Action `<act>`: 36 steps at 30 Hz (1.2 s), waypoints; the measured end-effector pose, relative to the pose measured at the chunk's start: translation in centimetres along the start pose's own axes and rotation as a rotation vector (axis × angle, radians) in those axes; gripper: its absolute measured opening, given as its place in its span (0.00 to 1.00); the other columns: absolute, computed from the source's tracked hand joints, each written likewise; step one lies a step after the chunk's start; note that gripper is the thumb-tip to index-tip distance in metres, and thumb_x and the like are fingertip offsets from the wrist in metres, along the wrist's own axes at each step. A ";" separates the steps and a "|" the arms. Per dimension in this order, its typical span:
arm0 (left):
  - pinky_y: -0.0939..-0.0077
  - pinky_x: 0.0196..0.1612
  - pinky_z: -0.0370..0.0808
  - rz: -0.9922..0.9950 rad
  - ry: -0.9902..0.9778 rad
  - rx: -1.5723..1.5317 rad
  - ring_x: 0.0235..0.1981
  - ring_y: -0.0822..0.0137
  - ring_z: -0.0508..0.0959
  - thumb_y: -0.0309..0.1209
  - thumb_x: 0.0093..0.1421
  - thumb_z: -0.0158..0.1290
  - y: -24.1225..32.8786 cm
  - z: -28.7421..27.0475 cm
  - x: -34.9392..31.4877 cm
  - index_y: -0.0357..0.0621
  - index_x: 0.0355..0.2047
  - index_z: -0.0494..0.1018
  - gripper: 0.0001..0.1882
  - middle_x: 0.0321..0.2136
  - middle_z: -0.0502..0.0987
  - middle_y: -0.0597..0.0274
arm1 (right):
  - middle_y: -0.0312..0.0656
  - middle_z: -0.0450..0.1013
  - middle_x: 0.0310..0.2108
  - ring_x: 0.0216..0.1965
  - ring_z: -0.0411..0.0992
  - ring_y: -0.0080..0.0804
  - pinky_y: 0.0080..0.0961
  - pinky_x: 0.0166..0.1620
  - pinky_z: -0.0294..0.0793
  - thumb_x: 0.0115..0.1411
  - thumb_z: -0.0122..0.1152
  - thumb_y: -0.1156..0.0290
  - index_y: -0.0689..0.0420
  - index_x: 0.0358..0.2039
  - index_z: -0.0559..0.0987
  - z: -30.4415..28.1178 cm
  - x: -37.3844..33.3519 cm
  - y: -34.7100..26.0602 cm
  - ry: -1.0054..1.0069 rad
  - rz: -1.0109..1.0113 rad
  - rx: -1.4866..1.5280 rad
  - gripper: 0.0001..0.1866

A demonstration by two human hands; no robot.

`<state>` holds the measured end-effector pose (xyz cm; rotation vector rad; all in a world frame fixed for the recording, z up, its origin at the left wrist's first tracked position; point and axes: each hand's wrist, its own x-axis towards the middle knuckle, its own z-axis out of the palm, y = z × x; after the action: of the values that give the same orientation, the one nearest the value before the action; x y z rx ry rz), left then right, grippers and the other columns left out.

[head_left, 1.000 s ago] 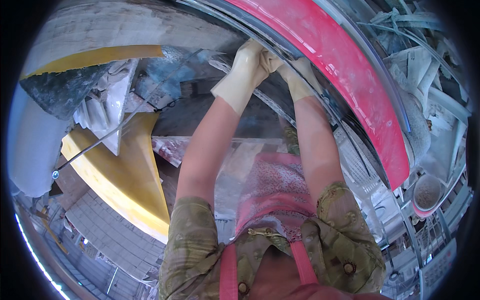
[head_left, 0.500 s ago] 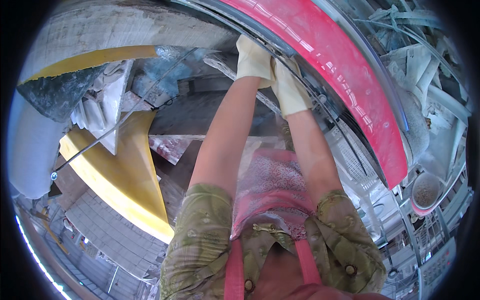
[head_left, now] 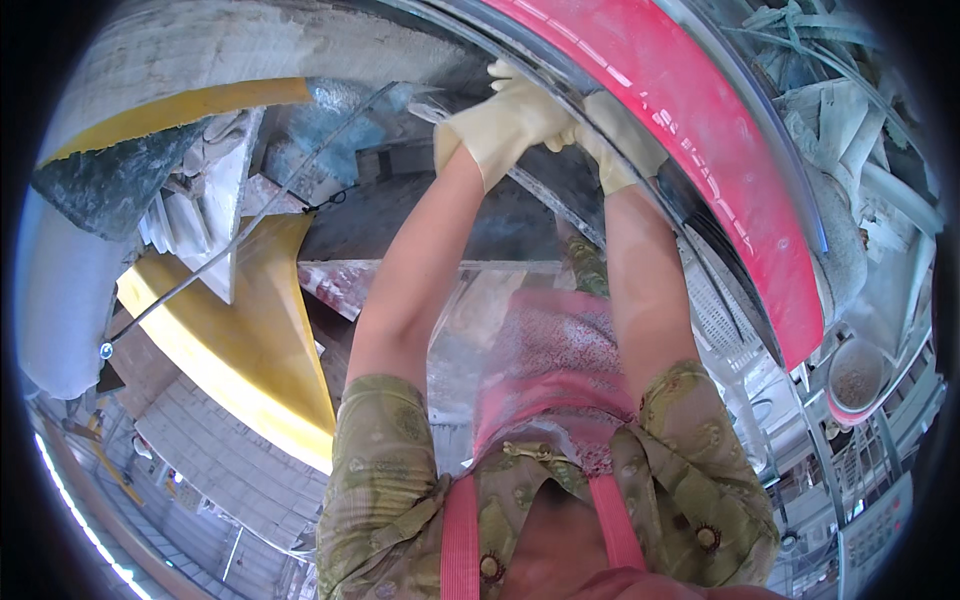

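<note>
Both my hands wear pale cream rubber gloves and meet at the top middle, under the dark edge of a long curved glossy pink panel (head_left: 700, 150). My left hand (head_left: 515, 112) looks bent and closed, its fingers curled towards the other glove; what they hold, if anything, is hidden. Beside it, my right hand (head_left: 622, 135) passes behind a thin dark rim (head_left: 612, 150) along the panel, and its fingers are mostly hidden. Just below the gloves runs a narrow whitish strip (head_left: 560, 205), slanting down to the right.
A large yellow curved shell (head_left: 240, 320) lies at left, crossed by a thin metal rod (head_left: 250, 235). Whitish broken sheets (head_left: 215, 200) lie beside it. A thick grey rounded form (head_left: 250, 45) spans the upper left. A pink-rimmed bucket (head_left: 856, 378) stands at right near piled pale scraps (head_left: 850, 130).
My wrists have moved apart and my left elbow has swung out to the left. The left glove has turned, so some of its fingers now show.
</note>
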<state>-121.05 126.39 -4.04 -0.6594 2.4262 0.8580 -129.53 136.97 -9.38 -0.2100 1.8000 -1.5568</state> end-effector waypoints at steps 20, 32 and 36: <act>0.68 0.49 0.75 0.116 0.429 -1.757 0.47 0.58 0.81 0.36 0.67 0.49 -2.1 0.6 0.9 0.45 0.46 0.78 0.13 0.46 0.82 0.57 | 0.52 0.69 0.62 0.63 0.68 0.43 0.38 0.64 0.68 0.73 0.46 0.56 0.59 0.63 0.70 0.6 0.9 0.9 0.002 -0.002 0.009 0.25; 0.68 0.56 0.72 -0.060 0.527 -0.757 0.51 0.55 0.78 0.34 0.68 0.45 0.3 3.8 0.8 0.44 0.52 0.75 0.16 0.50 0.79 0.53 | 0.52 0.70 0.61 0.62 0.69 0.42 0.38 0.63 0.69 0.73 0.46 0.58 0.60 0.62 0.70 1.9 0.7 1.9 0.015 0.017 0.013 0.24; 0.68 0.58 0.71 0.015 0.469 -0.629 0.52 0.54 0.77 0.34 0.68 0.44 2.0 3.9 -2.2 0.43 0.54 0.74 0.18 0.51 0.78 0.51 | 0.52 0.70 0.61 0.61 0.70 0.42 0.37 0.63 0.70 0.74 0.46 0.58 0.60 0.62 0.70 0.1 1.1 1.9 0.023 0.043 0.053 0.24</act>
<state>-119.46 131.02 -4.61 -1.1780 2.5422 1.6573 -129.67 136.75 -11.55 -0.1282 1.7671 -1.5806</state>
